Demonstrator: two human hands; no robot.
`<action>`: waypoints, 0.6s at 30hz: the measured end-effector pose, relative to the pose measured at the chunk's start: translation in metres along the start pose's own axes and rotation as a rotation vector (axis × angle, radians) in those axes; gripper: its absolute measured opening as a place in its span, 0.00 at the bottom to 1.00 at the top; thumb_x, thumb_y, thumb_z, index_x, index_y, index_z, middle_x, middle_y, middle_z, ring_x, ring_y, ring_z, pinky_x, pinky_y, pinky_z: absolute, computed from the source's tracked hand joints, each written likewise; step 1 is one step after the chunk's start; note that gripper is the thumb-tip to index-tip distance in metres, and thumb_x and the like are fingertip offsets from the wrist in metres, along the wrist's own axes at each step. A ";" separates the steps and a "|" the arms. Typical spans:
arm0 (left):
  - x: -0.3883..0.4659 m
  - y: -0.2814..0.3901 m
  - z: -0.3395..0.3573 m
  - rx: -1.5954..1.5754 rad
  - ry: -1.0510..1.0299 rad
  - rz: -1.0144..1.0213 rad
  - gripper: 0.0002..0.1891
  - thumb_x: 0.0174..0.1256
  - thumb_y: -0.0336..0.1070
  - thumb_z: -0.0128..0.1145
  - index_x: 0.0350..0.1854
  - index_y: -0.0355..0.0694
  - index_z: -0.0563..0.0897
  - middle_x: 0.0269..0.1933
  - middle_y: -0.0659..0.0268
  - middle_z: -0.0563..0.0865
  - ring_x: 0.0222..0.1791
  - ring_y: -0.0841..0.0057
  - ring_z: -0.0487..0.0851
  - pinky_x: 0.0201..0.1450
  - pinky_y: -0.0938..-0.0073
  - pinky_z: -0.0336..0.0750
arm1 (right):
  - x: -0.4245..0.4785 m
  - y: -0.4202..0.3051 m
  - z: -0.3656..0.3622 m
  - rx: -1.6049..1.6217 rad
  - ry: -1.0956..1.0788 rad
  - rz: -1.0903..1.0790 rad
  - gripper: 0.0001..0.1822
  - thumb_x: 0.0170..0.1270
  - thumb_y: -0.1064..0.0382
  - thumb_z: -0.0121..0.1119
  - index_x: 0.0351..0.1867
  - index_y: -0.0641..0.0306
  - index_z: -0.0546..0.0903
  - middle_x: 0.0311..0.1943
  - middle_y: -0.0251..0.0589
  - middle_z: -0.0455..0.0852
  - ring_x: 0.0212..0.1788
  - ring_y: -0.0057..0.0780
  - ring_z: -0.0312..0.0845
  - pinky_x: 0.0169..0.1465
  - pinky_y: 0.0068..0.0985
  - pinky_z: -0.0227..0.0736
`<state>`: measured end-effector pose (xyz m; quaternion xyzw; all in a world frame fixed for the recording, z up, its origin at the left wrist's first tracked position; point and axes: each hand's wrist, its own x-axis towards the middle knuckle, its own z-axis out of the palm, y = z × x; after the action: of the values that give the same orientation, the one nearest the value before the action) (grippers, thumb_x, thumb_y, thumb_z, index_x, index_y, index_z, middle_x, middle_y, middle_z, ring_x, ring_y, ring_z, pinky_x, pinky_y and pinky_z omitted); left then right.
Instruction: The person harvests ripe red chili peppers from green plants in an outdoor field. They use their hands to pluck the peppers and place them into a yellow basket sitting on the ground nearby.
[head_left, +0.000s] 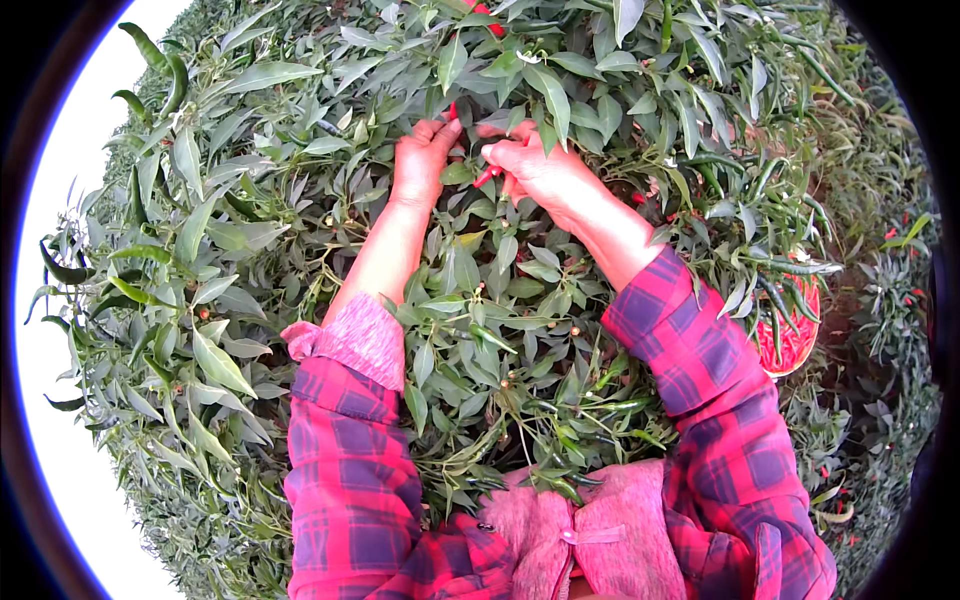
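Both of my hands reach forward into dense chili pepper plants. The fingertips of my left hand are pinched at a red chili pepper, most of which is hidden by fingers and leaves. My right hand is curled around another red chili pepper, whose end sticks out below the thumb. Leaves cover part of the right fingers. Between and below my forearms hang green chili peppers among the leaves.
To the right, a container full of red chili peppers stands partly behind foliage. Another red chili pepper shows at the top. Green chili peppers hang at the left. Bare soil lies between plant rows at the right.
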<state>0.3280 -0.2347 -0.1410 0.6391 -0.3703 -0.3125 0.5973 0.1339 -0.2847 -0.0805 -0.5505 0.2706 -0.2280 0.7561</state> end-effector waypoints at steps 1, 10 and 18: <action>-0.002 -0.001 0.006 0.087 -0.027 0.112 0.07 0.66 0.30 0.60 0.43 0.35 0.84 0.33 0.67 0.82 0.32 0.80 0.80 0.37 0.79 0.75 | 0.012 0.009 -0.005 -0.081 -0.030 -0.053 0.13 0.64 0.58 0.59 0.45 0.64 0.78 0.26 0.34 0.79 0.21 0.20 0.71 0.26 0.21 0.66; -0.011 -0.008 0.015 0.344 -0.130 0.362 0.13 0.59 0.20 0.59 0.46 0.34 0.84 0.36 0.65 0.81 0.38 0.75 0.80 0.45 0.76 0.74 | 0.050 0.026 -0.001 -0.221 0.150 -0.188 0.11 0.66 0.62 0.56 0.37 0.70 0.80 0.25 0.39 0.83 0.24 0.24 0.79 0.29 0.24 0.73; -0.004 -0.006 0.003 0.004 -0.029 0.069 0.17 0.63 0.19 0.53 0.55 0.24 0.76 0.42 0.55 0.87 0.48 0.69 0.86 0.53 0.75 0.78 | 0.030 0.013 -0.018 0.454 -0.042 0.039 0.09 0.71 0.62 0.53 0.39 0.66 0.79 0.21 0.29 0.73 0.16 0.13 0.55 0.23 0.19 0.56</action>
<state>0.3238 -0.2328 -0.1471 0.6225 -0.4013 -0.3000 0.6012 0.1455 -0.3134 -0.1018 -0.3657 0.2070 -0.2568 0.8703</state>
